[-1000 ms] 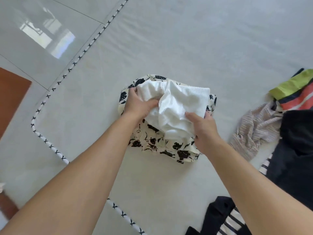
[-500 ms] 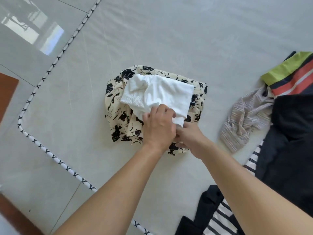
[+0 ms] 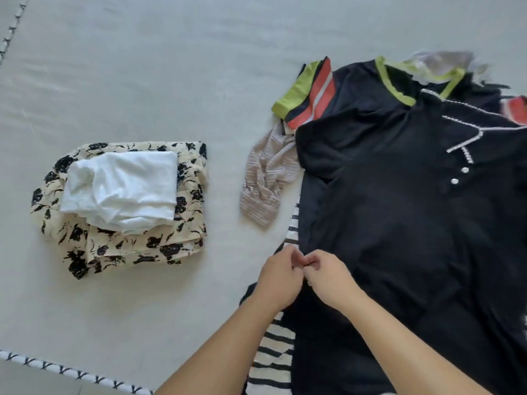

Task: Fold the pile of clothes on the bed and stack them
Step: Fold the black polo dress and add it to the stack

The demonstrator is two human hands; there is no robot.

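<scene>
Both hands are meeting at the left hem of a large black knit dress with white buttons that is lying spread over the pile on the bed's right side. The left hand and right hand are each pinching that edge, fingertips curled together on the fabric. Toward the pale grey bed's left edge, a folded white ribbed top is sitting on a folded cream garment with black floral print, making a stack of 2.
</scene>
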